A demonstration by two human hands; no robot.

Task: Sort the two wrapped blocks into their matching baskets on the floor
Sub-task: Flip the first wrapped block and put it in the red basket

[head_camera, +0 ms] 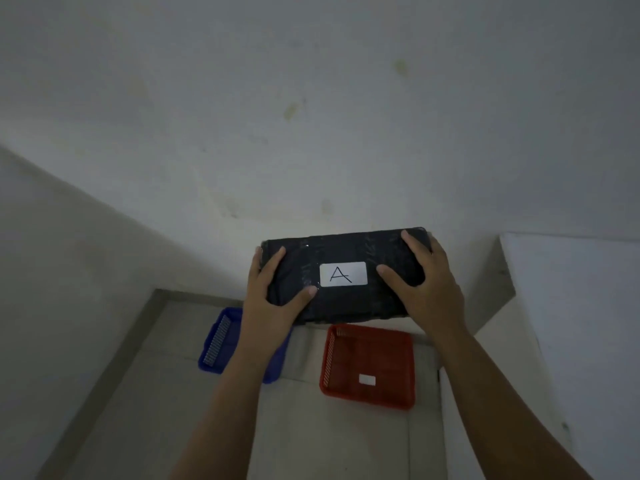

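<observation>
A black wrapped block (343,251) with a white label reading "A" is held up in the air in front of a white wall. My left hand (273,292) grips its left end and my right hand (426,282) grips its right end. Below on the floor lies a red basket (398,396) with a small white label inside. A blue basket (214,351) lies to its left, partly hidden by my left forearm. Only this one block is in view.
White walls (311,116) close in at the back and on the left. A white ledge or step (571,289) stands at the right. The tiled floor (329,438) runs toward me between the baskets.
</observation>
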